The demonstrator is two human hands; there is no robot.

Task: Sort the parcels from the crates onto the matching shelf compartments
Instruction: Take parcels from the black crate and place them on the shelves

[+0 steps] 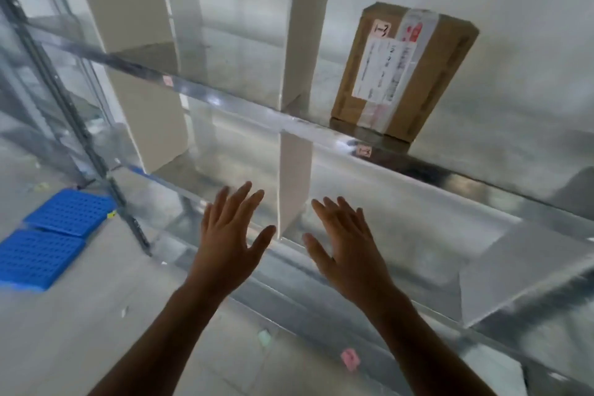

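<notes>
2 blue perforated crates lie on the grey floor at far left, near the rack's upright; their contents cannot be made out.

2 hands, both empty: left hand and right hand, fingers straight and spread, backs to the camera. They hover before the lower shelf level, 1 on either side of a white divider.

1 brown cardboard parcel stands upright on the upper metal shelf, in the compartment right of the divider and well above the hands. Its handwritten tag seems to match the small shelf label just below.

Step, by judgement: this parcel is shelved, with nothing in hand. The next move calls for a turn left to the crates and a fresh parcel, tag read first.

Surface: shiny, reflective galvanised metal. Room: pale walls, image blurred.
</notes>
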